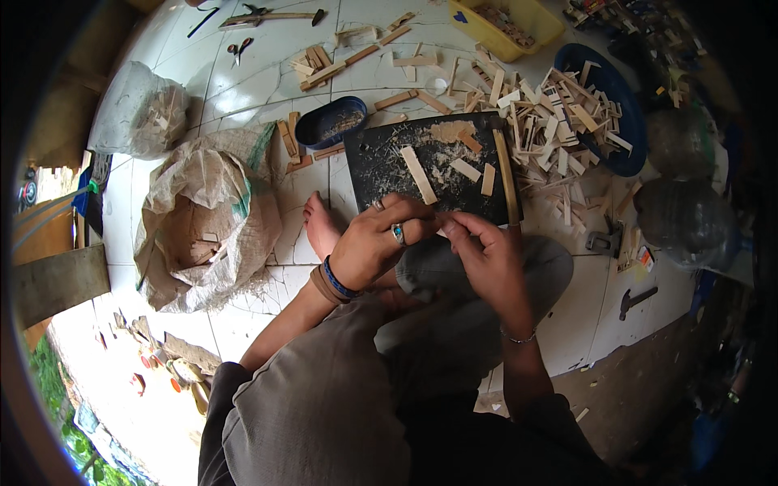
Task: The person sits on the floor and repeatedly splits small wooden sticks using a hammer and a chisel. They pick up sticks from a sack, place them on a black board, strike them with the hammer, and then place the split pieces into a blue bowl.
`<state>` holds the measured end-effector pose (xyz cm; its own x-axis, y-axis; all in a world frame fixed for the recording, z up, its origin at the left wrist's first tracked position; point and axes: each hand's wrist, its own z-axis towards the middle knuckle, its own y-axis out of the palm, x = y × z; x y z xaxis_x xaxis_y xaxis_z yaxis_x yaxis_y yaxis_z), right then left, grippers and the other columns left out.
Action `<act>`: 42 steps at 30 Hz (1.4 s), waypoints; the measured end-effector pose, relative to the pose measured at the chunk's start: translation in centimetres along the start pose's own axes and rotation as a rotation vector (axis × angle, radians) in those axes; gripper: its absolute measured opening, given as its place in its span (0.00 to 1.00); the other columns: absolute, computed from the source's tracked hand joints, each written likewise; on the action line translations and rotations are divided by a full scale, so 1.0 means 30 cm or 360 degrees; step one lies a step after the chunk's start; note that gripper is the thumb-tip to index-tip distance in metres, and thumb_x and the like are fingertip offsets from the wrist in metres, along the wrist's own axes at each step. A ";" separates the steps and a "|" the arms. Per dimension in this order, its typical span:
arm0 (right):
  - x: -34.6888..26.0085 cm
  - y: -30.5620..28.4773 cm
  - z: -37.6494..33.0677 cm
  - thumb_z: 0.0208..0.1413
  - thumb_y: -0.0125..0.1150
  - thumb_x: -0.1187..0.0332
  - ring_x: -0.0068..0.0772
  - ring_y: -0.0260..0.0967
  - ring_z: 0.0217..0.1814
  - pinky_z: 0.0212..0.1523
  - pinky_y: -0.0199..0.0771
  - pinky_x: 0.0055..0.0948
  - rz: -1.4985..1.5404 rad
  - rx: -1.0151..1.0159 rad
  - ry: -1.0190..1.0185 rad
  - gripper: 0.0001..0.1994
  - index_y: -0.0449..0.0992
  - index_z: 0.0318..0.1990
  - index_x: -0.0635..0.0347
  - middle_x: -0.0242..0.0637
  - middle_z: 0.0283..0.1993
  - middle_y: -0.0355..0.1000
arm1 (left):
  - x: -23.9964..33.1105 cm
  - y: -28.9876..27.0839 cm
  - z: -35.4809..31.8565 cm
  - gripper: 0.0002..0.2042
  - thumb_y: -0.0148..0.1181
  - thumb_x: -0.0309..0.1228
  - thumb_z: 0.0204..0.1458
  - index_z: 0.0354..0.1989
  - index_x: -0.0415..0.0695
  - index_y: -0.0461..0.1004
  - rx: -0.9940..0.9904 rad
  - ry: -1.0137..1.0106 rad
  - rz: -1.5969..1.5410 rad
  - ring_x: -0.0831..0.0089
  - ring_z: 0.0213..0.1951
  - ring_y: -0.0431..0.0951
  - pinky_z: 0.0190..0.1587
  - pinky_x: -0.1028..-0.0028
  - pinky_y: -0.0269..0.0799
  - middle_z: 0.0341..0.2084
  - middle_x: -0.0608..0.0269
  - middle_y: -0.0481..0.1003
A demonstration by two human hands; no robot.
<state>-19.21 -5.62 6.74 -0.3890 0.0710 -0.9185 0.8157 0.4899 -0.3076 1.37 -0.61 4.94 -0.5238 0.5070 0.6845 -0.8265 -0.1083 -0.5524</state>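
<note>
Hands meet at the near edge of the black board (381, 166): left hand (374, 247) and right hand (485, 257) pinch a small piece, mostly hidden between the fingertips. Wood strips (419, 174) lie on the board; a blue tub (328, 121) sits just beyond its left corner.

Black cutting board (381, 162), pale wood strips (418, 174), yellow tub (541, 18), seemingly dark-blue basin (630, 130)

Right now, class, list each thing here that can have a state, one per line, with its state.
Left hand: closed, fingers meeting the right hand.
Right hand: pinching something small, hidden.
Black board: flat, dusted with shavings.
Woven sack: open.
Blue tray: heaped with wood strips.
Yellow tub: part filled.
</note>
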 end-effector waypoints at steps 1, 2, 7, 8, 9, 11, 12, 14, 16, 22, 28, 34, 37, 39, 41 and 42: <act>-0.003 -0.004 -0.002 0.69 0.60 0.66 0.25 0.77 0.37 0.41 0.75 0.26 -0.0036 -0.0017 0.0045 0.13 0.81 0.52 0.66 0.40 0.39 0.81 | 0.001 0.000 0.001 0.22 0.63 0.17 0.37 0.47 0.43 0.81 0.0012 0.0009 -0.0011 0.58 0.47 0.81 0.47 0.66 0.80 0.45 0.58 0.79; -0.006 -0.007 -0.003 0.69 0.60 0.65 0.25 0.77 0.37 0.40 0.75 0.26 -0.0012 -0.0025 -0.0023 0.13 0.81 0.53 0.65 0.40 0.39 0.81 | 0.001 0.000 0.002 0.23 0.64 0.16 0.38 0.47 0.42 0.80 0.0002 0.0018 0.0015 0.58 0.47 0.81 0.46 0.66 0.80 0.44 0.58 0.80; 0.010 -0.037 0.011 0.69 0.61 0.63 0.28 0.77 0.36 0.37 0.75 0.28 -0.0152 0.0318 -0.0274 0.13 0.82 0.52 0.63 0.40 0.40 0.79 | 0.000 0.018 -0.010 0.23 0.68 0.14 0.46 0.53 0.40 0.73 0.0126 0.0048 0.0106 0.59 0.43 0.84 0.44 0.67 0.81 0.40 0.56 0.82; 0.023 -0.060 0.012 0.68 0.62 0.62 0.36 0.77 0.42 0.41 0.75 0.33 -0.0326 0.0467 -0.0333 0.14 0.81 0.52 0.61 0.42 0.43 0.77 | 0.002 0.026 -0.017 0.23 0.69 0.15 0.48 0.54 0.40 0.71 0.0158 -0.0040 0.0074 0.59 0.43 0.85 0.44 0.68 0.81 0.40 0.56 0.82; 0.043 -0.080 0.020 0.67 0.64 0.60 0.40 0.77 0.44 0.44 0.75 0.37 -0.0561 0.0605 -0.0311 0.15 0.80 0.53 0.60 0.43 0.45 0.75 | 0.006 0.033 -0.025 0.23 0.69 0.16 0.51 0.55 0.39 0.69 0.0191 -0.0129 0.0041 0.60 0.42 0.86 0.44 0.68 0.81 0.40 0.56 0.82; 0.094 -0.127 0.030 0.63 0.67 0.57 0.50 0.73 0.50 0.51 0.73 0.47 -0.0977 0.0743 -0.0242 0.20 0.74 0.56 0.59 0.46 0.48 0.72 | 0.006 0.047 -0.035 0.24 0.69 0.17 0.54 0.56 0.39 0.65 0.0243 -0.0207 -0.0012 0.61 0.43 0.87 0.44 0.69 0.81 0.40 0.56 0.82; 0.125 -0.148 0.029 0.63 0.68 0.56 0.51 0.73 0.50 0.51 0.73 0.48 -0.1062 0.0711 -0.0187 0.22 0.73 0.56 0.59 0.47 0.48 0.72 | 0.003 0.052 -0.038 0.24 0.69 0.18 0.55 0.56 0.39 0.64 0.0260 -0.0192 -0.0028 0.62 0.43 0.87 0.44 0.69 0.81 0.40 0.55 0.82; 0.188 -0.188 0.025 0.62 0.68 0.54 0.53 0.73 0.50 0.51 0.72 0.49 -0.1239 0.0641 -0.0054 0.24 0.71 0.56 0.60 0.48 0.48 0.72 | -0.004 0.058 -0.039 0.24 0.68 0.18 0.55 0.56 0.40 0.61 0.0298 -0.0172 -0.0057 0.62 0.42 0.87 0.42 0.69 0.81 0.40 0.56 0.82; 0.244 -0.221 0.033 0.66 0.63 0.58 0.57 0.73 0.50 0.49 0.73 0.50 -0.1217 0.0496 -0.0010 0.20 0.69 0.55 0.63 0.53 0.47 0.72 | -0.005 0.063 -0.040 0.24 0.67 0.17 0.54 0.54 0.42 0.59 0.0339 -0.0162 -0.0084 0.61 0.39 0.85 0.39 0.67 0.81 0.37 0.57 0.82; 0.257 -0.222 0.040 0.70 0.55 0.66 0.56 0.75 0.41 0.44 0.73 0.49 -0.1204 0.0711 -0.0087 0.11 0.69 0.51 0.64 0.56 0.42 0.75 | -0.001 0.060 -0.040 0.23 0.66 0.16 0.56 0.54 0.41 0.59 0.0321 -0.0214 -0.0210 0.61 0.39 0.85 0.39 0.68 0.81 0.37 0.56 0.82; 0.041 -0.278 -0.100 0.72 0.56 0.65 0.38 0.73 0.31 0.35 0.73 0.37 -0.0752 0.0443 0.0097 0.14 0.71 0.56 0.66 0.49 0.36 0.76 | 0.001 0.067 -0.053 0.19 0.64 0.17 0.59 0.51 0.39 0.60 0.0354 -0.0260 -0.0206 0.61 0.39 0.85 0.41 0.68 0.81 0.37 0.56 0.81; -0.054 -0.305 -0.284 0.67 0.61 0.72 0.42 0.77 0.31 0.35 0.77 0.39 -0.0864 0.0050 -0.0301 0.23 0.68 0.69 0.62 0.47 0.42 0.80 | -0.017 0.085 -0.062 0.20 0.66 0.19 0.58 0.53 0.39 0.62 0.0382 -0.0249 -0.0274 0.61 0.40 0.85 0.41 0.68 0.81 0.37 0.56 0.81; -0.044 -0.305 -0.311 0.63 0.63 0.78 0.46 0.79 0.32 0.35 0.78 0.41 -0.0916 -0.0131 -0.0570 0.29 0.67 0.72 0.60 0.45 0.40 0.80 | -0.016 0.077 -0.068 0.23 0.66 0.16 0.57 0.55 0.36 0.59 0.0303 -0.0262 -0.0243 0.62 0.44 0.86 0.45 0.71 0.82 0.39 0.52 0.81; -0.036 -0.305 -0.318 0.60 0.64 0.80 0.44 0.79 0.31 0.34 0.78 0.38 -0.1011 -0.0191 -0.0628 0.30 0.68 0.71 0.60 0.44 0.38 0.80 | -0.013 0.072 -0.069 0.23 0.66 0.16 0.57 0.55 0.36 0.59 0.0299 -0.0244 -0.0229 0.62 0.44 0.86 0.45 0.71 0.82 0.39 0.52 0.81; -0.031 -0.302 -0.323 0.58 0.65 0.81 0.42 0.78 0.30 0.32 0.77 0.36 -0.1060 -0.0194 -0.0678 0.31 0.69 0.70 0.60 0.44 0.37 0.79 | -0.012 0.069 -0.067 0.22 0.65 0.16 0.57 0.54 0.36 0.59 0.0297 -0.0243 -0.0227 0.63 0.43 0.86 0.45 0.71 0.82 0.39 0.53 0.80; -0.029 -0.300 -0.324 0.57 0.65 0.82 0.40 0.78 0.30 0.32 0.76 0.36 -0.1068 -0.0163 -0.0710 0.31 0.70 0.70 0.60 0.44 0.36 0.79 | -0.013 0.070 -0.064 0.22 0.65 0.16 0.57 0.54 0.36 0.60 0.0301 -0.0248 -0.0229 0.63 0.43 0.86 0.44 0.71 0.82 0.39 0.53 0.80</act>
<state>-30.37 -1.65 12.71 -0.5565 -0.6084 -0.5658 0.4176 0.3839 -0.8236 0.22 0.61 2.59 -0.4118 0.3925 0.8224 -0.9107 -0.2097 -0.3559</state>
